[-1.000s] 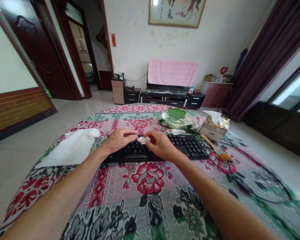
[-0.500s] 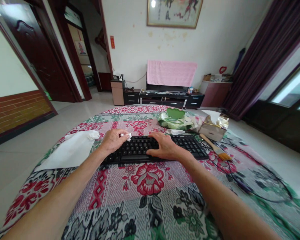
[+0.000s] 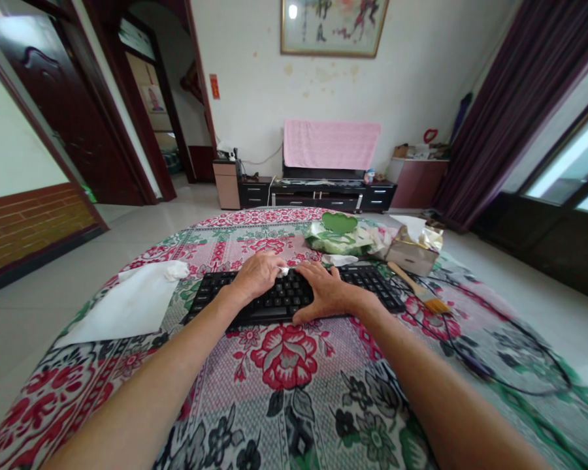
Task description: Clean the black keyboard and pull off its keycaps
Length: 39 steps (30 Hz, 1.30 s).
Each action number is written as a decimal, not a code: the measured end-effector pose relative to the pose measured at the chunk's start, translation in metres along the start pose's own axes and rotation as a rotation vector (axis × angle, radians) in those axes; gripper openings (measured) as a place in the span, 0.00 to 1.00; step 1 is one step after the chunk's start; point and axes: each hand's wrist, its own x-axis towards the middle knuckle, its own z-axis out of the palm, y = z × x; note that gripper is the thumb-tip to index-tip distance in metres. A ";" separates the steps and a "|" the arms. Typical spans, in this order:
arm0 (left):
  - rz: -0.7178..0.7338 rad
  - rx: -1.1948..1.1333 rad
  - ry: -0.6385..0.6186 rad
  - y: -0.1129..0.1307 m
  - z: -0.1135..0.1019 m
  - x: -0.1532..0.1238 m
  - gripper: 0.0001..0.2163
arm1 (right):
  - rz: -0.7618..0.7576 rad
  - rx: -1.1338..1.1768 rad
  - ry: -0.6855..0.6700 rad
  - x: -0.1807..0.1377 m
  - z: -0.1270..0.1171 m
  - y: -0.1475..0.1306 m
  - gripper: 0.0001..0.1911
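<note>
A black keyboard (image 3: 210, 290) lies across the floral tablecloth (image 3: 284, 365). My left hand (image 3: 257, 277) rests on the keys near the middle, its fingers pinched on a small white wad of tissue (image 3: 283, 270). My right hand (image 3: 326, 292) lies flat on the keyboard just right of it, fingers stretched out and thumb at the front edge, holding nothing.
A white paper sheet (image 3: 122, 303) with a crumpled tissue lies at the left. Behind the keyboard are a green wet-wipe pack (image 3: 338, 236) and a tissue box (image 3: 411, 251). A wooden brush (image 3: 419, 290) and a black cable (image 3: 514, 365) lie at the right.
My right hand passed the tissue wad to my left hand and settled flat on the keyboard. My left hand then moved right along the keys with the tissue.
</note>
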 end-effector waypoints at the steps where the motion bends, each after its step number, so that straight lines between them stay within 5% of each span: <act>1: 0.030 0.030 -0.010 -0.003 -0.001 -0.001 0.12 | 0.003 -0.001 0.002 0.000 0.001 0.000 0.57; 8: 0.074 0.143 -0.119 -0.032 -0.024 -0.016 0.12 | 0.007 -0.034 -0.009 0.002 0.004 0.006 0.57; 17: -0.012 0.129 -0.152 -0.037 -0.035 -0.023 0.12 | 0.027 -0.024 -0.032 0.002 -0.001 0.000 0.59; 23: -0.188 0.161 -0.289 -0.066 -0.059 -0.035 0.11 | 0.029 -0.023 -0.041 0.002 0.001 0.002 0.62; 26: -0.301 0.192 -0.239 -0.074 -0.067 -0.039 0.11 | 0.038 -0.025 -0.055 0.002 0.000 0.000 0.61; 30: -0.317 0.151 -0.203 -0.074 -0.067 -0.039 0.11 | 0.044 -0.012 -0.052 0.001 -0.002 -0.001 0.61; 36: -0.396 0.192 -0.391 -0.083 -0.075 -0.047 0.08 | 0.035 -0.004 -0.042 0.002 0.002 0.004 0.61; 39: -0.447 0.226 -0.329 -0.083 -0.080 -0.048 0.09 | 0.030 -0.010 -0.040 0.003 0.003 0.006 0.60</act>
